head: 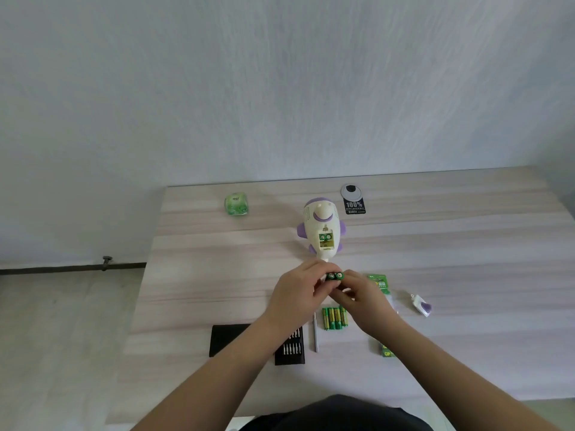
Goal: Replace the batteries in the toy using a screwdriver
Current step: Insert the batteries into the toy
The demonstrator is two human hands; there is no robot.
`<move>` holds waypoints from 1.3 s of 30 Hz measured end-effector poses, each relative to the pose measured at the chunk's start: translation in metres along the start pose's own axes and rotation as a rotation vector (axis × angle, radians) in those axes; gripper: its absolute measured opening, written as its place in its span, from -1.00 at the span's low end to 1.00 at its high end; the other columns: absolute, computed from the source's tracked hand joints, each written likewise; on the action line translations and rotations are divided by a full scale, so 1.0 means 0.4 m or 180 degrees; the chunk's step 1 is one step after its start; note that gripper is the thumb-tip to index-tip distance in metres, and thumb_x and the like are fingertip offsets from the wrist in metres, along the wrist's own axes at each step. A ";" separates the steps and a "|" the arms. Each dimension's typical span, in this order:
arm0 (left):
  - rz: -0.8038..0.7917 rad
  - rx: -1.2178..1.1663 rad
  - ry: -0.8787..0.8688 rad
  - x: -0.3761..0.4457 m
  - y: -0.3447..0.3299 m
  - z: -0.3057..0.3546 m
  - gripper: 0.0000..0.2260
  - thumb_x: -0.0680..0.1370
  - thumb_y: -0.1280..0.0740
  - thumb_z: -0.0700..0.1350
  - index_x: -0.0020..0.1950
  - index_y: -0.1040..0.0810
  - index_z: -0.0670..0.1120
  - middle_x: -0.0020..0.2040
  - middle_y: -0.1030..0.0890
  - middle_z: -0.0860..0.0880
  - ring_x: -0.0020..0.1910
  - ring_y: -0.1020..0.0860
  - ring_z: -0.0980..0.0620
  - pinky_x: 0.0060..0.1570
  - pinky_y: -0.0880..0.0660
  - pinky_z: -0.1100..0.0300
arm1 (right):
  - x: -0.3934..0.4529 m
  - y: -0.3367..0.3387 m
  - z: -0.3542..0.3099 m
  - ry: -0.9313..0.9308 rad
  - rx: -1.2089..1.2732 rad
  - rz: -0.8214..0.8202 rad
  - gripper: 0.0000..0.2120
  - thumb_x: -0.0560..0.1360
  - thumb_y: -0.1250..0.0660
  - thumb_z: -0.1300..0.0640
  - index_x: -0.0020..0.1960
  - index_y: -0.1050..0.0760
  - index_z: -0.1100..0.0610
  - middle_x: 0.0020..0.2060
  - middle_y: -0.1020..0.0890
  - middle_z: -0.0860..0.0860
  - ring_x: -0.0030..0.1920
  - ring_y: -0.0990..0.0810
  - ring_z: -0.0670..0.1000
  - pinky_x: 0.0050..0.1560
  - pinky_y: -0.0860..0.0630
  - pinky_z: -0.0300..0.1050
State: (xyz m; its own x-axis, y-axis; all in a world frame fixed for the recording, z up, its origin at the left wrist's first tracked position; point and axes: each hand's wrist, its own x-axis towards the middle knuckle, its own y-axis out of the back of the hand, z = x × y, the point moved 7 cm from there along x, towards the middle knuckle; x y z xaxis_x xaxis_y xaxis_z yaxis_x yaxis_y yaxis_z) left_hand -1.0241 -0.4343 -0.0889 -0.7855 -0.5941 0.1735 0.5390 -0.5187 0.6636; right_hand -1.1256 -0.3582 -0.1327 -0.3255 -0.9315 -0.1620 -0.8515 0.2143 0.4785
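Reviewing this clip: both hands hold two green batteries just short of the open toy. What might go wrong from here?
1. The toy's open compartment seems to hold two cells already; the batteries pinched between left hand and right hand may be blocked or go in reversed.
2. The loose batteries on the table look identical, so old and new could get mixed.
3. The small cover lies apart near the edge and may be forgotten.

I count two hands, one toy, two batteries held, four loose batteries on the table, two more seated in the toy's compartment, one screwdriver, one bit case, one compartment cover.
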 end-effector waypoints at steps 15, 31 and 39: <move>0.0479 -0.0521 0.0778 0.048 -0.019 -0.085 -0.72 0.49 -0.46 -0.09 0.20 -0.61 0.06 -0.05 -0.66 0.15 -0.14 -0.58 0.18 -0.13 -0.51 0.32 | 0.040 0.072 0.014 -0.0117 0.0010 0.0696 -0.87 0.48 -0.42 0.13 -0.03 -0.56 -0.06 -0.17 -0.64 -0.20 -0.08 -0.58 -0.24 -0.06 -0.43 -0.50; 0.0663 -0.0123 0.0684 0.138 -0.024 -0.143 -0.74 0.49 -0.46 -0.11 0.17 -0.61 -0.03 0.08 -0.68 0.09 0.03 -0.65 0.08 0.04 -0.59 0.07 | 0.163 0.115 0.029 -0.0081 -0.0167 0.0923 -0.86 0.53 -0.36 0.17 0.09 -0.54 0.09 -0.11 -0.64 -0.15 -0.06 -0.59 -0.26 -0.07 -0.39 -0.56; 0.0427 0.0200 0.0554 0.158 -0.046 -0.165 -0.72 0.47 -0.47 -0.07 0.17 -0.58 0.00 0.00 -0.70 0.10 -0.11 -0.65 0.05 -0.06 -0.58 0.04 | 0.181 0.087 0.032 0.0298 -0.0894 0.0937 -0.83 0.49 -0.39 0.24 0.08 -0.59 0.16 -0.10 -0.67 0.03 -0.10 -0.62 0.03 -0.08 -0.49 -0.19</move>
State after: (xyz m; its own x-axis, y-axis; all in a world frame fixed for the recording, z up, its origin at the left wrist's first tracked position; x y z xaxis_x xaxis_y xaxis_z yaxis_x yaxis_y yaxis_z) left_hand -1.0636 -0.5029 -0.1382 -0.6407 -0.7551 0.1386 0.6107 -0.3918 0.6882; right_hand -1.1842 -0.4146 -0.1387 -0.4884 -0.8680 0.0898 -0.5783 0.3991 0.7116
